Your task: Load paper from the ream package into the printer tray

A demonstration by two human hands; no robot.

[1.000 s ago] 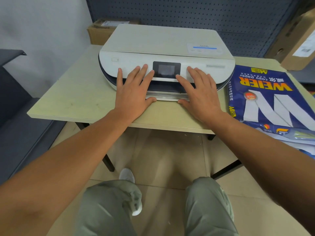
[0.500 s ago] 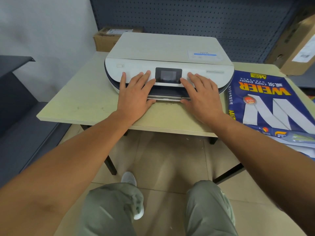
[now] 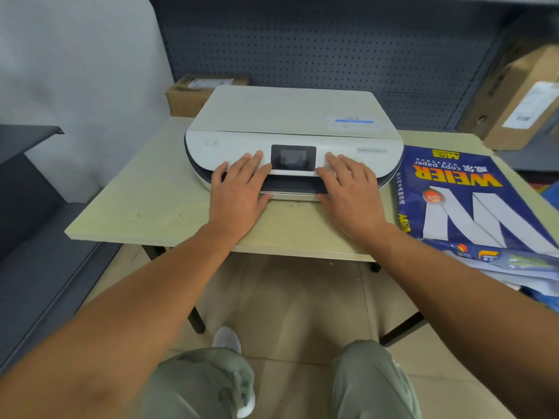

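- Since a second ago, both hands have stayed planted on the printer's front while the tray edge has slid further in; it now shows only as a thin pale strip under the dark slot.
- The left hand [image 3: 239,193] lies flat, fingers spread and straight, its fingertips up on the white front panel left of the small screen [image 3: 293,158] and its thumb against the tray front [image 3: 292,196]. Its grip is loose and unclosed, pressing rather than clasping anything.
- The right hand [image 3: 351,192] mirrors it on the other side of the screen, palm down, fingers extended, thumb at the tray's edge; it too holds nothing.
- The printer [image 3: 290,122] sits towards the back of the pale desk [image 3: 145,204], lid closed.
- The ream package [image 3: 472,204], blue with large white and orange lettering, lies flat on the desk just beside the printer's right end, its near end torn open with white sheets showing.
- A cardboard box [image 3: 193,95] stands behind the printer at the left, and a larger box [image 3: 520,98] leans on a shelf at the right.
- Below the desk, the person's knees in grey-green trousers and one pale shoe are in view.
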